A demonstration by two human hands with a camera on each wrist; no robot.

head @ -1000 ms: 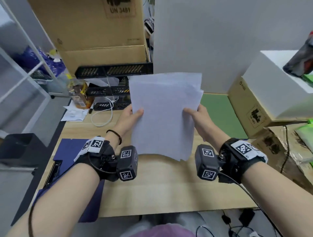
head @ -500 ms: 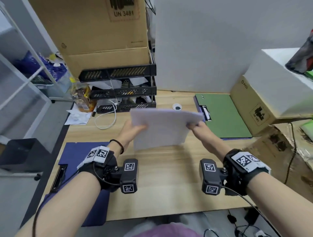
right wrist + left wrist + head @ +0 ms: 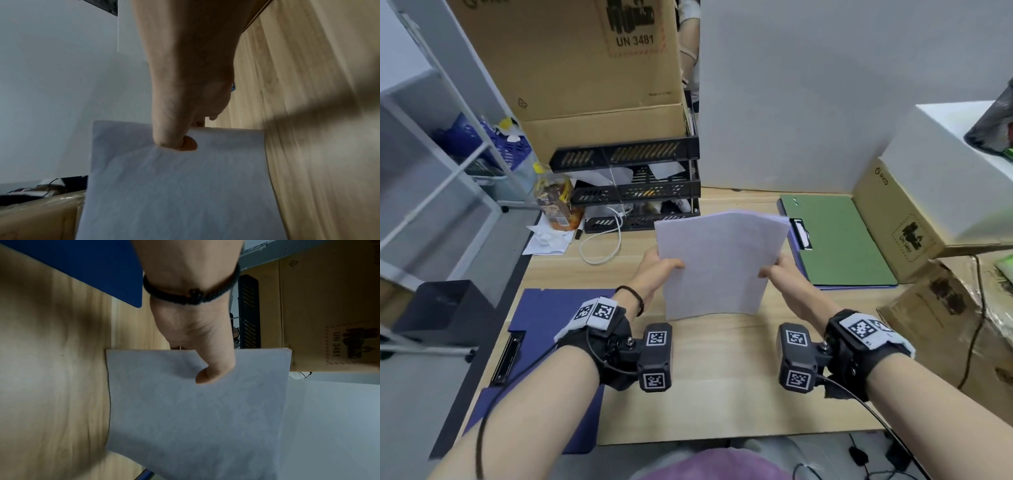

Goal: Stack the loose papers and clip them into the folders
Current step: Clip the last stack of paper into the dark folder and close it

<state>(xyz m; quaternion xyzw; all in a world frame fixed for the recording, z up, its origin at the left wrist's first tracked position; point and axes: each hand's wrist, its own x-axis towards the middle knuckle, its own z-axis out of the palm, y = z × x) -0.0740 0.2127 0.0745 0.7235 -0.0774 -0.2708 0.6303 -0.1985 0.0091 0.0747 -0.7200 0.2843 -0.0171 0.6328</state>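
Both hands hold a stack of white papers (image 3: 717, 263) upright over the middle of the wooden desk (image 3: 722, 394), its lower edge at or just above the desktop. My left hand (image 3: 661, 269) pinches the stack's left edge, thumb on the near face (image 3: 213, 369). My right hand (image 3: 779, 270) pinches the right edge, thumb pressed on the sheet (image 3: 174, 139). The papers (image 3: 195, 410) fill both wrist views (image 3: 179, 186). A green folder (image 3: 839, 240) with a black clip (image 3: 800, 233) lies at the right. A dark blue folder (image 3: 544, 342) with its clip (image 3: 507, 358) lies at the left.
Black stacked letter trays (image 3: 633, 185) sit at the back under a big cardboard box (image 3: 585, 68). A white cable (image 3: 602, 243), a bottle (image 3: 553, 198) and tissues (image 3: 548, 240) lie back left. Cardboard boxes (image 3: 914, 222) crowd the right side. A white panel (image 3: 808, 96) stands behind.
The stack was held high and upright, then tipped flat and lowered toward the desk, and now stands more upright again, low over the desk. Both hands kept their grip on its side edges.
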